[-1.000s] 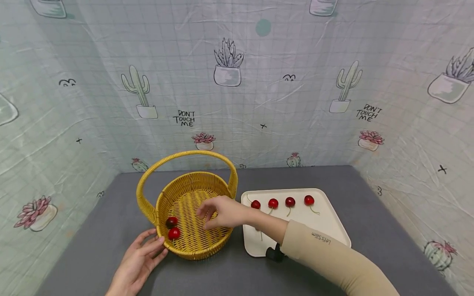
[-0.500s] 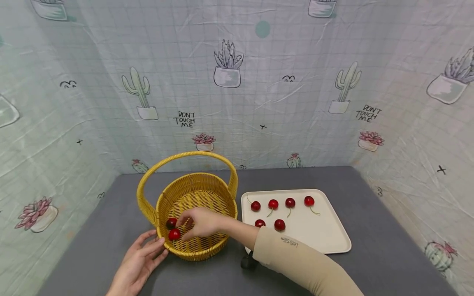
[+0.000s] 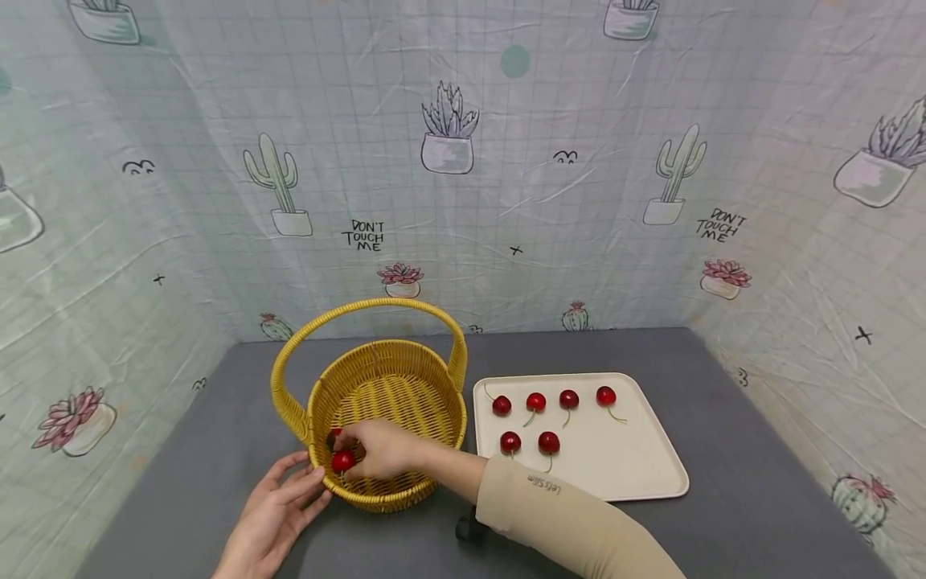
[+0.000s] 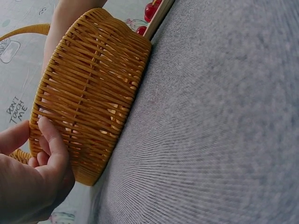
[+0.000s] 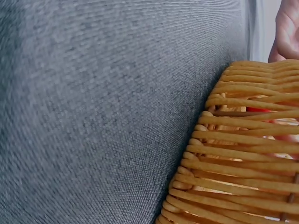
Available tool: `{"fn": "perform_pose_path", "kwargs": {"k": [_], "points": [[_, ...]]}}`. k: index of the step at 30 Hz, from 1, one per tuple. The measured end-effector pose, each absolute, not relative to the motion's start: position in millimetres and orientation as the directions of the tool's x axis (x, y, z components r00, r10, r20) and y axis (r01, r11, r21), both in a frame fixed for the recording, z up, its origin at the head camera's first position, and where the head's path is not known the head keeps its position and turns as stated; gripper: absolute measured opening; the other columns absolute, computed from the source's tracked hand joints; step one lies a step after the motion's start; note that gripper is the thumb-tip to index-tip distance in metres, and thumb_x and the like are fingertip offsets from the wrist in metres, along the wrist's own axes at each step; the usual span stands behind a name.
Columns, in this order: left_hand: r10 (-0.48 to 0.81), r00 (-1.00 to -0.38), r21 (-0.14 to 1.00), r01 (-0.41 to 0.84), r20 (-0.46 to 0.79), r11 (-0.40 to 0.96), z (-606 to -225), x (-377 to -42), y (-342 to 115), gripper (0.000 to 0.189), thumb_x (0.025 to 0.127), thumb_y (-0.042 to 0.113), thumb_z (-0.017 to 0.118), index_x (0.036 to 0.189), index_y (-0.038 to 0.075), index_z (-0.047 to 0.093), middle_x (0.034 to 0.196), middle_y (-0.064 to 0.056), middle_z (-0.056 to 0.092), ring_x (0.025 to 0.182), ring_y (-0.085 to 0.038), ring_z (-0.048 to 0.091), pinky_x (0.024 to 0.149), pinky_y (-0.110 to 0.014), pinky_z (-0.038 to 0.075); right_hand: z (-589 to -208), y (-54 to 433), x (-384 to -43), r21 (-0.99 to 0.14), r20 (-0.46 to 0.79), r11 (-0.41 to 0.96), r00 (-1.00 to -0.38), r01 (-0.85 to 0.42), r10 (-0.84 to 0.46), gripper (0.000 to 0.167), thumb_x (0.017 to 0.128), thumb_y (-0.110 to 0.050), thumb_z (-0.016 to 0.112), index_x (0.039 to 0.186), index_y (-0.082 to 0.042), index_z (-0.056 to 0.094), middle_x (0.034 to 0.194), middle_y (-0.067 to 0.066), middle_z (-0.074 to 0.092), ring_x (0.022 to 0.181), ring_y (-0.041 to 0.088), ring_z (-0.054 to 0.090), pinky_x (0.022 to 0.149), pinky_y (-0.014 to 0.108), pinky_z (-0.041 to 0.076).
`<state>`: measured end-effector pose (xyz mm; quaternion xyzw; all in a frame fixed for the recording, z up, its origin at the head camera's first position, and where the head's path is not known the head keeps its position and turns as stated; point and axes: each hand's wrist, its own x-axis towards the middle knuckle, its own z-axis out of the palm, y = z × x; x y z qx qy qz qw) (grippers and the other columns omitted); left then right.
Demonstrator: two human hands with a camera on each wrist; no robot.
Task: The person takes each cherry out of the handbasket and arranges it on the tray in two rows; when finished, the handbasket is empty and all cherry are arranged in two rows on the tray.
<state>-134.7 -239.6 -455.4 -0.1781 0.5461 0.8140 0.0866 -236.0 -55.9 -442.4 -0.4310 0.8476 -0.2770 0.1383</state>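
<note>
A yellow wicker basket (image 3: 391, 498) with a tall arched handle stands on the left of the table. Two dark red cherries lie inside, near its left wall; the front cherry (image 3: 343, 461) shows more than the one behind. My right hand (image 3: 383, 450) reaches into the basket, with thumb and forefinger curled about the front cherry. My left hand (image 3: 278, 507) holds the basket's left rim, one fingertip at the edge. In the left wrist view the left hand (image 4: 37, 172) has fingers against the outer wicker wall. Wicker hides the right fingers in the right wrist view.
To the basket's right is a white tray (image 3: 615, 474) bearing several stemmed cherries in two rows. A black device (image 3: 470, 528) sits under the right wrist. A patterned curtain (image 3: 506, 201) hangs behind and at both sides of the grey table (image 3: 405, 547).
My right hand has moved left and down inside the basket to the front cherry. Its sleeve has uncovered more of the tray. The left hand stays at the rim.
</note>
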Motion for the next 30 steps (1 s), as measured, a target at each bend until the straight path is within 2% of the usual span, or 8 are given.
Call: {"fn": "perform_pose_path", "kwargs": {"k": [6,14,21,26,30], "points": [[-0.045,-0.919,0.853,-0.344,-0.391,-0.392,-456.1,-134.7,-239.9,0.028,0.107,0.007,0.057,0.126,0.017,0.039,0.105,0.002,0.059,0.097,-0.013,0.065,0.091,-0.037,0.057,-445.3,-57.5,-234.0,-0.561,0.017,0.483,-0.593,-0.672,-0.805,0.033,0.092,-0.016,0.080,0.122,-0.009,0.070,0.113,-0.004,0.070,0.092,0.001,0.060,0.074,0.010,0.046],[-0.050,-0.916,0.854,-0.350,-0.398,-0.386,-455.5,-135.1,-239.3,0.029,0.107,0.008,0.057,0.127,0.017,0.038,0.107,0.002,0.059,0.098,-0.013,0.065,0.091,-0.037,0.057,-444.2,-58.1,-232.0,-0.515,0.042,0.489,-0.591,-0.704,-0.806,0.029,0.091,-0.012,0.081,0.119,-0.009,0.071,0.108,-0.004,0.070,0.087,0.001,0.059,0.072,0.010,0.044],[-0.050,-0.916,0.856,-0.352,-0.399,-0.379,-455.8,-135.2,-239.5,0.031,0.107,0.008,0.057,0.128,0.017,0.037,0.111,0.001,0.059,0.100,-0.014,0.065,0.092,-0.037,0.056,-445.3,-59.4,-230.2,-0.496,0.028,0.511,-0.601,-0.702,-0.799,0.028,0.089,-0.015,0.084,0.113,-0.011,0.070,0.096,-0.008,0.066,0.077,-0.001,0.053,0.067,0.011,0.043],[-0.052,-0.915,0.856,-0.353,-0.400,-0.377,-456.2,-135.1,-239.9,0.032,0.107,0.008,0.057,0.128,0.017,0.036,0.113,0.001,0.060,0.100,-0.014,0.065,0.092,-0.037,0.056,-442.9,-57.6,-229.6,-0.516,0.038,0.495,-0.596,-0.699,-0.802,0.027,0.089,-0.012,0.084,0.112,-0.010,0.070,0.098,-0.007,0.067,0.076,-0.001,0.053,0.065,0.010,0.043],[-0.055,-0.915,0.859,-0.353,-0.400,-0.371,-456.7,-135.0,-239.5,0.032,0.106,0.009,0.058,0.129,0.017,0.035,0.113,0.001,0.060,0.100,-0.014,0.065,0.092,-0.037,0.056,-439.0,-52.8,-229.1,-0.546,0.055,0.482,-0.604,-0.685,-0.795,0.026,0.087,-0.008,0.084,0.110,-0.010,0.072,0.099,-0.006,0.069,0.079,0.000,0.058,0.067,0.010,0.045]]}}
